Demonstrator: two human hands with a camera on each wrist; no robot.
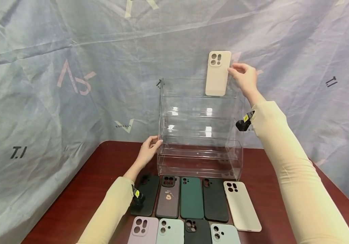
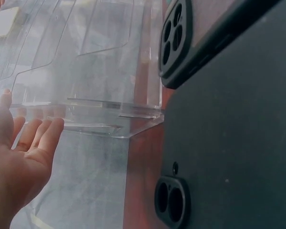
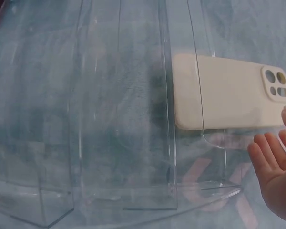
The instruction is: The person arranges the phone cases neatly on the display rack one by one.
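Observation:
A cream phone case (image 1: 217, 79) stands upright in the top tier of a clear acrylic display stand (image 1: 200, 173), its lower end behind the tier's front lip. My right hand (image 1: 245, 78) pinches the case's right edge near the camera cutouts; in the right wrist view the thumb meets that corner, while the other visible fingers (image 3: 264, 145) lie apart from it. The index finger's hold is partly hidden. With relaxed fingers, my left hand (image 1: 148, 149) touches the stand's left side panel. In the left wrist view its fingertips (image 2: 58, 123) rest against the clear plastic.
In front of the stand lie several phone cases in two rows, among them a green one (image 1: 191, 198), a black one (image 1: 215, 200), another cream one (image 1: 242, 206) and a lilac one (image 1: 144, 234). A dark red table (image 1: 80, 203) carries everything. Grey fabric (image 1: 116, 67) hangs behind.

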